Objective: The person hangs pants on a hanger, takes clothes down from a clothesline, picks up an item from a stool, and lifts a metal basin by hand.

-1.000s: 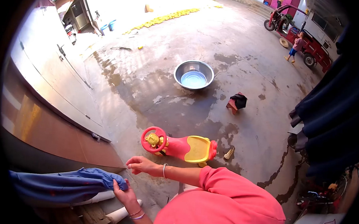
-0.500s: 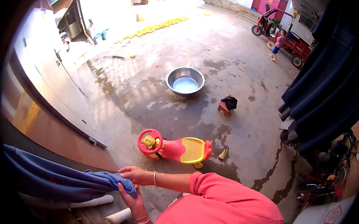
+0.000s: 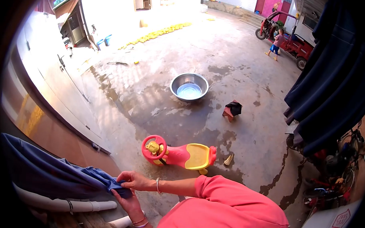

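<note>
A long dark-blue cloth garment [image 3: 60, 170] hangs at the lower left, and both hands are at its gathered end. My right hand [image 3: 134, 180], with a bracelet at the wrist, reaches across from the right and pinches the fabric from above. Below it, my left hand [image 3: 128, 203] grips the same end, its thumb against the cloth. Some fingers of both hands are hidden by the folds.
A red-and-yellow ride-on toy [image 3: 179, 154] stands ahead. Beyond are a metal basin [image 3: 189, 87] holding water and a small stool [image 3: 232, 110] with black cloth. Dark clothes [image 3: 332, 79] hang right. A child [image 3: 277, 44] is near a red three-wheeler [image 3: 295, 45].
Both hands have shifted slightly left and down along with the cloth end, which looks more bunched up. In the distance, the child has moved left beside the three-wheeler.
</note>
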The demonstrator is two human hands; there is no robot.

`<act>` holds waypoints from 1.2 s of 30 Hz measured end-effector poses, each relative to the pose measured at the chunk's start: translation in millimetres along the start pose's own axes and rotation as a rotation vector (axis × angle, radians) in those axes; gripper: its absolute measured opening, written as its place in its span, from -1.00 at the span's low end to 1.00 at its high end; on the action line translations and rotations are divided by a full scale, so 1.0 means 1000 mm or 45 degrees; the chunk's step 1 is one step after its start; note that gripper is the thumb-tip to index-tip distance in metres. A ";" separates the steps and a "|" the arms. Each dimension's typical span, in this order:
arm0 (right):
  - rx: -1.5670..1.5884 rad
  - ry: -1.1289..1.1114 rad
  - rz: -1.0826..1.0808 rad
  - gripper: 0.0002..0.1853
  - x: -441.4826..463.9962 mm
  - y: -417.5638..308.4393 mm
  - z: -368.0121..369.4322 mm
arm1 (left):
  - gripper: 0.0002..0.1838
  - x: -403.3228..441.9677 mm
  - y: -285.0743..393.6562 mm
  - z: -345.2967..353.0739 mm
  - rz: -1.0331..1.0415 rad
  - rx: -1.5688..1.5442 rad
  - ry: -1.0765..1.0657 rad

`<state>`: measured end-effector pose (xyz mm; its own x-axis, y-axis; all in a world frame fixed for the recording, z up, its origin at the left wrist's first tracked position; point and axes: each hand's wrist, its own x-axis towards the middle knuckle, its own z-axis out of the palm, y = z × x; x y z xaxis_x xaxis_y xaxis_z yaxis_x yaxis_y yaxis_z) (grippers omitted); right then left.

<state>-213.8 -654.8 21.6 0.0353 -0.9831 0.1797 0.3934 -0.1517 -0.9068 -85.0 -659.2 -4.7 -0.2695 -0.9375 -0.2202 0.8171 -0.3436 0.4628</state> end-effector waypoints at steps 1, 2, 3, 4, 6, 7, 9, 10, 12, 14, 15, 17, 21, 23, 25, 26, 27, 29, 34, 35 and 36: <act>-0.153 -0.019 -0.007 -0.79 -0.004 -0.005 0.002 | -0.50 0.001 0.000 0.000 -0.013 -0.037 -0.070; -0.306 -0.037 -0.012 -0.80 -0.007 -0.007 0.003 | -0.50 0.001 0.000 0.000 -0.016 -0.036 -0.070; -0.273 -0.059 -0.024 -0.79 -0.010 -0.007 0.004 | -0.50 0.001 0.000 0.007 -0.087 -0.040 -0.162; -0.274 -0.056 -0.024 -0.79 -0.013 -0.007 0.003 | -0.51 0.001 0.000 0.011 -0.158 -0.044 -0.254; -0.525 -0.073 -0.163 -0.78 -0.018 -0.008 0.003 | -0.53 0.003 -0.002 0.012 -0.154 -0.064 -0.210; -0.524 -0.072 -0.162 -0.78 -0.020 -0.006 0.002 | -0.56 0.004 -0.003 0.011 -0.145 -0.084 -0.164; -0.533 -0.038 -0.315 -0.77 -0.023 0.001 0.000 | -0.60 0.013 -0.003 -0.002 -0.169 -0.137 -0.163; -0.526 -0.039 -0.314 -0.77 -0.024 0.004 -0.001 | -0.64 0.014 -0.003 -0.008 -0.193 -0.191 -0.164; -0.383 -0.070 -0.140 -0.78 -0.025 0.003 -0.005 | -0.66 0.014 -0.003 -0.013 -0.178 -0.149 -0.131; -0.379 -0.043 -0.135 -0.79 -0.027 -0.004 -0.008 | -0.68 0.010 -0.006 -0.009 -0.161 -0.107 -0.098; -0.382 -0.009 -0.100 -0.80 -0.027 -0.006 -0.010 | -0.68 0.009 -0.007 -0.005 -0.125 -0.087 -0.044; -0.453 0.057 -0.161 -0.80 -0.026 0.004 -0.015 | -0.69 0.004 -0.010 0.003 -0.054 -0.040 0.091; -0.346 0.183 0.053 -0.70 -0.020 0.005 -0.033 | -0.71 -0.005 -0.004 0.003 -0.062 -0.058 0.107; -0.229 0.192 0.204 -0.67 -0.020 0.006 -0.037 | -0.74 -0.011 -0.003 0.006 -0.085 -0.150 0.077; -0.068 0.185 0.440 -0.59 -0.020 0.011 -0.037 | -0.74 -0.017 -0.005 0.013 -0.083 -0.152 0.083; -0.067 0.179 0.443 -0.59 -0.019 0.018 -0.036 | -0.75 -0.020 -0.006 0.015 -0.084 -0.157 0.086; 0.088 0.205 0.553 -0.57 -0.018 0.023 -0.032 | -0.75 -0.023 -0.007 0.017 -0.079 -0.157 0.089; 0.245 0.226 0.665 -0.54 -0.018 0.032 -0.028 | -0.74 -0.027 -0.009 0.019 -0.133 -0.186 0.069; 0.707 0.082 0.751 -0.58 -0.007 0.032 -0.016 | -0.72 -0.035 -0.015 0.023 -0.222 -0.294 -0.024; 0.709 0.078 0.755 -0.58 -0.004 0.034 -0.016 | -0.72 -0.037 -0.016 0.025 -0.225 -0.292 -0.027; 0.717 0.046 0.733 -0.61 -0.002 0.031 -0.016 | -0.73 -0.039 -0.016 0.026 -0.228 -0.290 -0.030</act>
<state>-215.9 -659.5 -12.9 0.3470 -0.8956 -0.2784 0.7271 0.4444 -0.5233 -100.9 -618.9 18.8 -0.4292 -0.8651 -0.2596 0.8482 -0.4848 0.2132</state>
